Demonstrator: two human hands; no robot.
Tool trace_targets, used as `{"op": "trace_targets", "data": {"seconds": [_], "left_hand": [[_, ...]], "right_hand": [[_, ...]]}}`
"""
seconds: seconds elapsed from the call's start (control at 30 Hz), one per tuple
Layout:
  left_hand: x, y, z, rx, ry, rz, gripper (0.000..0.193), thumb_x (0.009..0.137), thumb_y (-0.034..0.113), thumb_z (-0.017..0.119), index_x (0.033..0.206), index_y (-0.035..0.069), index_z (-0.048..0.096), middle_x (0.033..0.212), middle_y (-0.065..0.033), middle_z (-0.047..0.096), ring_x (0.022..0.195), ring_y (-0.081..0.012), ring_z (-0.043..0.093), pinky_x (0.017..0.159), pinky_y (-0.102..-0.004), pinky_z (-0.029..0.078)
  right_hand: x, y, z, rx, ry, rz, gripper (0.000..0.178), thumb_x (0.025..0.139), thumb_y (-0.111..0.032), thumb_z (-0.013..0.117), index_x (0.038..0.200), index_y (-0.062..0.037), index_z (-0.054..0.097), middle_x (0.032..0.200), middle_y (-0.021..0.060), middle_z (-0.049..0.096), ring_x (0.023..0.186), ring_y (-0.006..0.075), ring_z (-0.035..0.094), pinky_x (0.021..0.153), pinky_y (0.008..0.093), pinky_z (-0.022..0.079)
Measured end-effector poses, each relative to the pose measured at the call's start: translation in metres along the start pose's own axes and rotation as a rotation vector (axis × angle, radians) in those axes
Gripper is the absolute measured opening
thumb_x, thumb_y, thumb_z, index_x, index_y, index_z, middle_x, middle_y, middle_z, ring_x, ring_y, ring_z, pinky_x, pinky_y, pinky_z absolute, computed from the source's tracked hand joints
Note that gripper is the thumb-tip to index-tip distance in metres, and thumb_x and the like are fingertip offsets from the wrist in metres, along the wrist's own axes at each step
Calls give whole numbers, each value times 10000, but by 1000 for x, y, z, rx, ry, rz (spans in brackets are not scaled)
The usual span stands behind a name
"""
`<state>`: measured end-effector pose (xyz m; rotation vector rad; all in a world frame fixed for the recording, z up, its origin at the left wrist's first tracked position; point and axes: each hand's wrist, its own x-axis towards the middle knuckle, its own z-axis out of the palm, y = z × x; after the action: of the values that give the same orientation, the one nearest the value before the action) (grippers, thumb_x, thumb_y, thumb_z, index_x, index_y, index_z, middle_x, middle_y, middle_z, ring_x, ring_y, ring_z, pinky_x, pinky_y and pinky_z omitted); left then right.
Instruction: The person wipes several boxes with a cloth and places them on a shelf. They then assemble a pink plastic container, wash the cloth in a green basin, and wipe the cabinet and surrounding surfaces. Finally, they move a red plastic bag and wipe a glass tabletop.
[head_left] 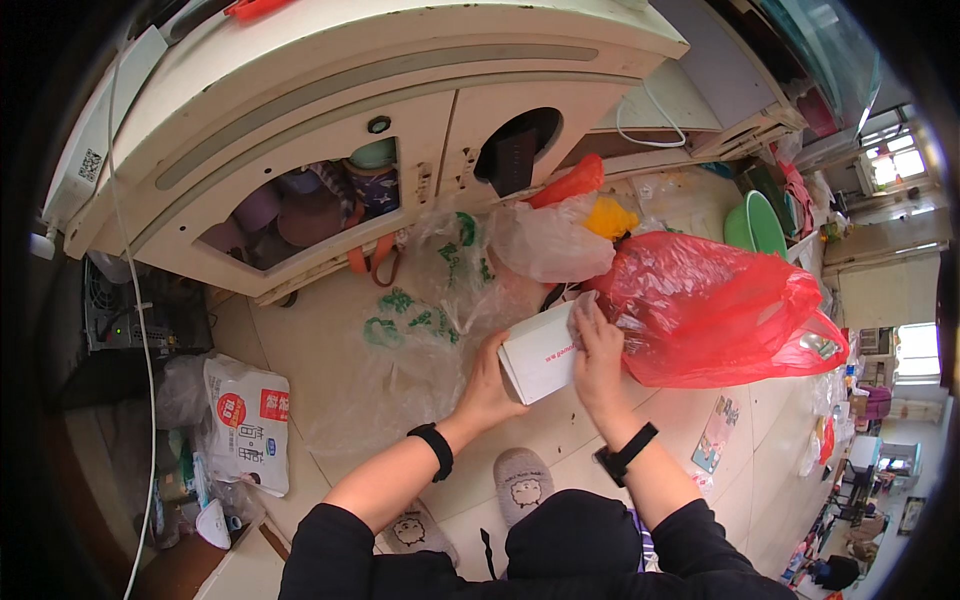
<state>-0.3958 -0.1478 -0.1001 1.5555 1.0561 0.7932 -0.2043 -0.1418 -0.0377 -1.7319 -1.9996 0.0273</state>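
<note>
A small white box [540, 356] with red print on its face is held over the tiled floor, slightly tilted. My left hand [486, 388] grips it at its left side, thumb along the lower edge. My right hand [599, 368] is at the box's right edge, its fingers closed on a crumpled pale piece [584, 312], thin like a wipe or a bit of plastic film; which one I cannot tell. Just right of that hand lies a large red plastic bag [700, 310]. Clear plastic bags [420, 350] with green print spread out left of the box.
A cream cabinet [420, 110] with two doors stands ahead, stuffed with things behind its left opening. A green basin [755, 225] is at the right. A white printed bag [247, 425] and a black computer case [115, 318] are at the left. Grey slippers [523, 484] are below.
</note>
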Motion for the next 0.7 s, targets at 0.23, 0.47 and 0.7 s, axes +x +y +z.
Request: {"op": "trace_targets", "data": {"seconds": [0.23,0.47,0.7], "left_hand": [[-3,-1,2,-76,25,-4,1102,525,169,860,1406,56,207,1381,-222,338,1292,-383,366,1081,-426,333],[2,-1,5,-51,7,-47,1106,517,125,845,1414,63,203,1382,-183,335,1302,-338,380,1083,-391,352],[7,0,10,79,99,95,1104,520,165,862,1397,41,203,1447,-210,278,1326,-381,324,1111,-419,292]], "right_hand": [[-52,-39,-4,238,-327,-327,483,699,13,601,1173,-76,634,1328,117,543,1006,285,527,899,399,427],[-40,46,-25,50,-32,-39,499,694,23,605,1179,-87,642,1343,133,533,1021,307,533,905,414,420],[-51,-39,-2,241,-268,-392,430,696,20,588,1123,-20,626,1242,171,572,1136,351,543,981,459,440]]}}
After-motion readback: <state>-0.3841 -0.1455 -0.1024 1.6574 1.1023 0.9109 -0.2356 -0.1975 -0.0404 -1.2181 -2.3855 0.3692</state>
